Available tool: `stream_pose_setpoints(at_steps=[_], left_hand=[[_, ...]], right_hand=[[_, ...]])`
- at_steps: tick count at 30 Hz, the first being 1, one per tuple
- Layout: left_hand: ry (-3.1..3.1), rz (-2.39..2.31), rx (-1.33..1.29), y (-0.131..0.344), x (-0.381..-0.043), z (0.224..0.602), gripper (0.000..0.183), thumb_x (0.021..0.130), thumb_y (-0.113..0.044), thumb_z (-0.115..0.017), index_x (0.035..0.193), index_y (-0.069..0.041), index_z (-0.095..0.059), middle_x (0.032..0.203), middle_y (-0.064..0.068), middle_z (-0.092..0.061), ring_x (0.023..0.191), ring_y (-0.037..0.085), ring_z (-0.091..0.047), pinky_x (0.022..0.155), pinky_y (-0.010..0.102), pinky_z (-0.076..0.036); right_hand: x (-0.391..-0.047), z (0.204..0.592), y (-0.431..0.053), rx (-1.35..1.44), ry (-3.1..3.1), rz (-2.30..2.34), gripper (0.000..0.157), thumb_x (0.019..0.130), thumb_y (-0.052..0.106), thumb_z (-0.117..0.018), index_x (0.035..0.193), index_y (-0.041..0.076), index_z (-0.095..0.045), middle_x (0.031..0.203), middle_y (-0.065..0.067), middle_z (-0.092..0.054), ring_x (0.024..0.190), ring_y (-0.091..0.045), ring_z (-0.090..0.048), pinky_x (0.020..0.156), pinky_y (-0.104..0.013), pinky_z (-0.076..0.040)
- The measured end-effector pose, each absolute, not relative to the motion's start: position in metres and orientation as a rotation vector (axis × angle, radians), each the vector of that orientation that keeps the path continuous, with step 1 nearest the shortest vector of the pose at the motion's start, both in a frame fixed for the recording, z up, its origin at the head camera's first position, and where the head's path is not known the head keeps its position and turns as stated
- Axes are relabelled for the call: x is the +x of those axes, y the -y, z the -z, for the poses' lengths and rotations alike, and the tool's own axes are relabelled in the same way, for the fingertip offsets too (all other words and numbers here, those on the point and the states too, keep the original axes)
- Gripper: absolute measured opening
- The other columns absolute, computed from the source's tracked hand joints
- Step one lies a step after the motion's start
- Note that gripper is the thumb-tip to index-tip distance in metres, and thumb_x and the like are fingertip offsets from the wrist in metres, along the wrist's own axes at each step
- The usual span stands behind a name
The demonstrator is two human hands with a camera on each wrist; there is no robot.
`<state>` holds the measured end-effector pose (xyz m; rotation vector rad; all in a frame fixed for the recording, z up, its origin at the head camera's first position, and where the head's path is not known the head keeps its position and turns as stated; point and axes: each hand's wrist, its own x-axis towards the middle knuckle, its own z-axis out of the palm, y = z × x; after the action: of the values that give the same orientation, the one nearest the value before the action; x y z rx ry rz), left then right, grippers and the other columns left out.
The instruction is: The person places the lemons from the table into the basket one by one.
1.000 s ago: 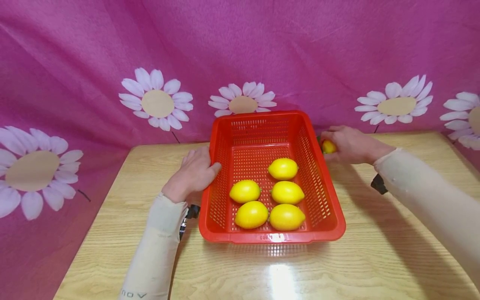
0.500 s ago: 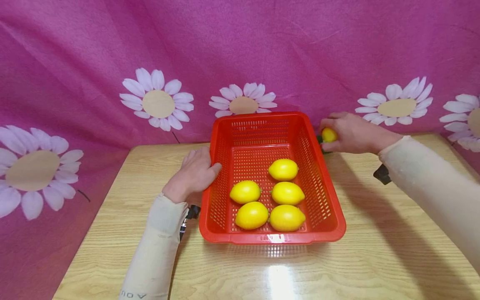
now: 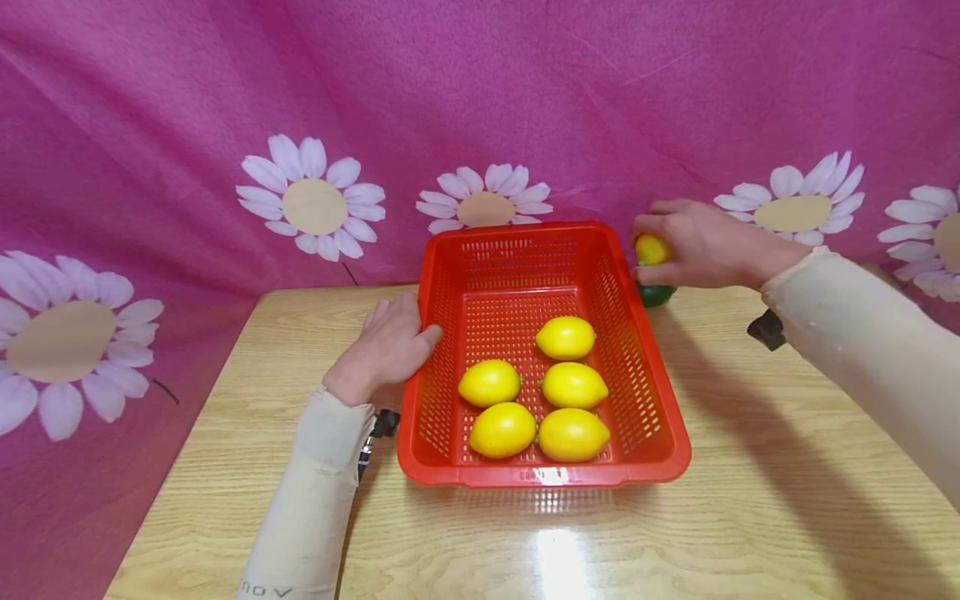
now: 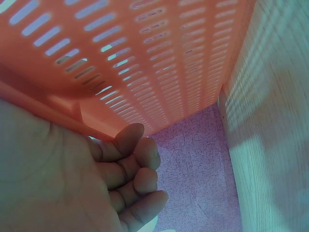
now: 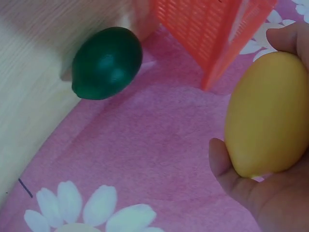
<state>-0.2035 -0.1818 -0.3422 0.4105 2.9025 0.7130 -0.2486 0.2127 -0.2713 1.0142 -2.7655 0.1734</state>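
A red perforated plastic basket (image 3: 480, 477) stands on the wooden table with several yellow lemons (image 3: 574, 386) lying in it. My left hand (image 3: 386, 343) holds its left rim, thumb over the edge and fingers (image 4: 145, 181) curled on the outer side. Beyond the right wall, my right hand (image 3: 701, 242) grips another lemon (image 5: 268, 113) between thumb and fingers, raised off the table. Below it a dark green lime-like fruit (image 5: 107, 63) lies on the table close to the basket's far right side, partly hidden by the hand in the head view.
A pink cloth (image 3: 585, 100) printed with white daisies hangs directly behind the table and along its left side. Wooden tabletop (image 3: 465, 550) extends in front of the basket and to both sides.
My right hand has lifted the lemon up from beside the basket, bringing more of the green fruit into sight. The left hand, the basket and the lemons inside have stayed put.
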Motion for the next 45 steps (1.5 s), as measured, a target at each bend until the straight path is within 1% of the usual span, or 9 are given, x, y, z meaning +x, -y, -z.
stream_pose_setpoints(at_steps=[8,15,19,25,28,30,35,41,45], left_hand=[[-2.902,-0.700,0.406,0.183,-0.202,0.342,0.034,0.100,-0.030,-0.048,0.124,-0.007,-0.053,0.109,0.011,-0.053,0.104,0.027,-0.043,0.085,0.037,-0.032],[-2.892,-0.750,0.457,0.182,-0.203,0.342,0.029,0.099,-0.028,-0.049,0.123,-0.013,-0.056,0.107,0.006,-0.056,0.099,0.024,-0.047,0.083,0.036,-0.034],[-2.902,-0.732,0.464,0.182,-0.204,0.342,0.028,0.099,-0.027,-0.049,0.122,-0.014,-0.057,0.106,0.006,-0.055,0.099,0.023,-0.047,0.083,0.036,-0.034],[-2.897,-0.741,0.440,0.181,-0.204,0.341,0.021,0.099,-0.028,-0.048,0.112,-0.014,-0.057,0.103,0.008,-0.055,0.097,0.026,-0.046,0.082,0.036,-0.032],[-2.900,-0.753,0.436,0.181,-0.203,0.341,0.018,0.099,-0.027,-0.049,0.110,-0.015,-0.057,0.102,0.008,-0.055,0.095,0.026,-0.046,0.081,0.036,-0.032],[-2.898,-0.770,0.451,0.181,-0.204,0.341,0.018,0.099,-0.026,-0.050,0.110,-0.015,-0.058,0.100,0.007,-0.057,0.093,0.025,-0.048,0.081,0.036,-0.033],[-2.890,-0.784,0.454,0.181,-0.204,0.341,0.022,0.100,-0.025,-0.051,0.116,-0.013,-0.057,0.102,0.006,-0.057,0.093,0.023,-0.049,0.080,0.035,-0.034],[-2.900,-0.764,0.445,0.181,-0.205,0.341,0.019,0.099,-0.026,-0.051,0.112,-0.014,-0.057,0.101,0.007,-0.057,0.093,0.024,-0.049,0.081,0.035,-0.034],[-2.901,-0.767,0.440,0.181,-0.204,0.342,0.018,0.099,-0.027,-0.050,0.111,-0.015,-0.057,0.101,0.007,-0.056,0.095,0.024,-0.049,0.081,0.036,-0.034]], right_hand=[[-0.251,0.256,-0.201,1.032,2.731,-0.164,0.022,0.080,0.025,-0.078,0.095,0.012,-0.068,0.089,-0.007,-0.062,0.079,-0.021,-0.054,0.067,-0.036,-0.044],[-0.249,0.245,-0.186,0.994,2.816,-0.190,0.023,0.083,0.028,-0.077,0.099,0.014,-0.068,0.095,-0.007,-0.062,0.082,-0.023,-0.055,0.069,-0.036,-0.045],[-0.250,0.245,-0.177,0.986,2.852,-0.216,0.025,0.086,0.030,-0.076,0.102,0.014,-0.067,0.097,-0.007,-0.062,0.082,-0.023,-0.055,0.071,-0.035,-0.045],[-0.254,0.246,-0.165,0.992,2.870,-0.275,0.028,0.088,0.034,-0.075,0.105,0.014,-0.067,0.100,-0.007,-0.063,0.081,-0.022,-0.056,0.069,-0.034,-0.046],[-0.255,0.245,-0.159,0.992,2.884,-0.300,0.028,0.089,0.036,-0.074,0.106,0.015,-0.066,0.102,-0.006,-0.064,0.084,-0.022,-0.057,0.071,-0.034,-0.047],[-0.256,0.245,-0.155,0.987,2.887,-0.313,0.027,0.089,0.037,-0.074,0.106,0.016,-0.066,0.102,-0.006,-0.064,0.085,-0.022,-0.057,0.071,-0.034,-0.047],[-0.259,0.248,-0.148,0.994,2.884,-0.374,0.027,0.089,0.036,-0.074,0.104,0.016,-0.066,0.104,-0.004,-0.065,0.088,-0.021,-0.058,0.074,-0.033,-0.048],[-0.263,0.252,-0.138,1.009,2.883,-0.436,0.028,0.089,0.032,-0.075,0.106,0.012,-0.068,0.104,-0.006,-0.067,0.088,-0.023,-0.058,0.076,-0.034,-0.047],[-0.265,0.255,-0.134,1.000,2.891,-0.430,0.030,0.089,0.034,-0.074,0.108,0.011,-0.069,0.104,-0.007,-0.067,0.090,-0.024,-0.057,0.078,-0.036,-0.045]])
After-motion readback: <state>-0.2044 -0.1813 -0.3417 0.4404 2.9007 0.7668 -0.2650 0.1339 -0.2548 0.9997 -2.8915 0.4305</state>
